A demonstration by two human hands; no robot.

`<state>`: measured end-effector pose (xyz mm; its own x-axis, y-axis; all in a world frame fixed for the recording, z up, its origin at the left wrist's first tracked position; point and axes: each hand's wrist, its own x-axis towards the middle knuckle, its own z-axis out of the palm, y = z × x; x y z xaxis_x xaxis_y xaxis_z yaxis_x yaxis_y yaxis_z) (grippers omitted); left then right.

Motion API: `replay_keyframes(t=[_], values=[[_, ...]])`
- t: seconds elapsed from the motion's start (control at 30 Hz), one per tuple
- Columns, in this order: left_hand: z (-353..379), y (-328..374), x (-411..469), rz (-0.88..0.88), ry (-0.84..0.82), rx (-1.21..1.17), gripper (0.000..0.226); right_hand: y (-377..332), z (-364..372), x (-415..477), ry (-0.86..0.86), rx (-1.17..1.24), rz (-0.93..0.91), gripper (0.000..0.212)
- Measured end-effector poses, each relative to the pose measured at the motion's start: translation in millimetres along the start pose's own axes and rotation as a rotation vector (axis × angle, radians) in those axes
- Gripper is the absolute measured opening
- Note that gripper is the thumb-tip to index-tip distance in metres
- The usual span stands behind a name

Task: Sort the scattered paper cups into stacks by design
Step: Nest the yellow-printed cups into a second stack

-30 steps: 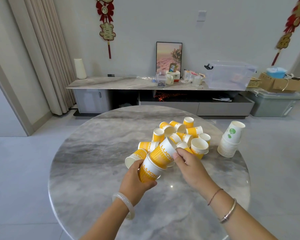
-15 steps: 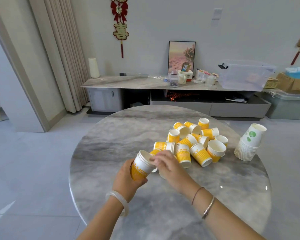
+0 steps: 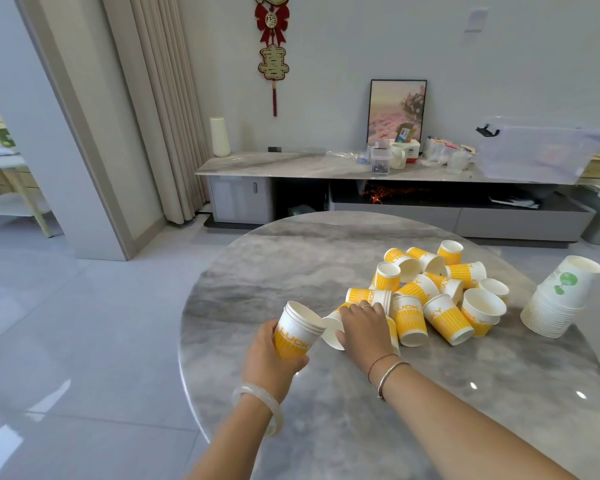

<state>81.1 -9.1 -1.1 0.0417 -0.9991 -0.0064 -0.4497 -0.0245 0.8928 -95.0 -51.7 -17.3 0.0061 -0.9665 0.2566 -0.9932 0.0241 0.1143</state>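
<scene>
My left hand [image 3: 269, 355] grips a short nested stack of yellow-and-white cups [image 3: 297, 330], held upright above the near left part of the round marble table [image 3: 257, 271]. My right hand [image 3: 362, 327] lies over a yellow cup on its side [image 3: 333, 329], fingers curled around it. Behind it several more yellow cups [image 3: 426, 292] lie in a loose pile. A leaning stack of white cups with a green print [image 3: 558, 299] stands at the right edge.
The table's left rim runs close to my left hand, with grey tiled floor [image 3: 66, 323] beyond it. A long low cabinet [image 3: 361, 188] with a clear plastic box [image 3: 541, 150] and small items stands behind the table.
The cup my right hand held went onto the left hand's stack. My right hand then moved down onto a cup lying on the table. The view swung left.
</scene>
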Motion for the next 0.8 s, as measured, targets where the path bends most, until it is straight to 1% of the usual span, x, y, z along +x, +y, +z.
replay_keyframes(t=[0.1, 0.23, 0.3, 0.33, 0.37, 0.4, 0.43, 0.5, 0.57, 0.67, 0.73, 0.8], values=[[1, 0, 1, 0.004, -0.005, -0.008, 0.054, -2, 1, 2, 0.155, -0.047, -0.016, 0.029], [1, 0, 1, 0.017, 0.009, -0.002, 0.054, 2, -12, 2, 0.223, -0.014, 0.055, 0.026], [0, -1, 2, 0.024, 0.029, 0.005, 0.054, 6, -26, 2, 0.254, 0.110, 0.137, 0.021], [0, -1, 1, 0.026, 0.035, 0.011, 0.054, 10, -33, 1, 0.269, 0.222, 0.187, 0.014], [0, -1, 1, 0.027, 0.041, 0.015, 0.054, 14, -39, 1, 0.301, 0.364, 0.255, 0.012], [0, 0, 1, 0.032, 0.044, 0.017, 0.055, 22, -45, 0, 0.315, 0.521, 0.338, 0.018], [0, 0, 1, 0.040, 0.045, 0.021, 0.056, 30, -52, -2, 0.306, 0.688, 0.375, 0.024], [2, 4, 0, 0.062, 0.038, 0.039, 0.057, 45, -67, -9, 0.257, 0.960, 0.345, 0.030], [5, 7, -2, 0.093, 0.025, 0.045, 0.057, 54, -82, -19, 0.135, 1.076, 0.266, 0.030], [9, 11, -4, 0.192, -0.016, 0.059, 0.059, 52, -91, -32, 0.005, 1.104, 0.189, 0.028], [12, 15, -6, 0.258, -0.067, 0.081, 0.061, 47, -89, -35, -0.040, 1.041, 0.167, 0.020], [16, 18, -10, 0.322, -0.117, 0.112, 0.063, 42, -83, -37, -0.069, 0.967, 0.156, 0.021]])
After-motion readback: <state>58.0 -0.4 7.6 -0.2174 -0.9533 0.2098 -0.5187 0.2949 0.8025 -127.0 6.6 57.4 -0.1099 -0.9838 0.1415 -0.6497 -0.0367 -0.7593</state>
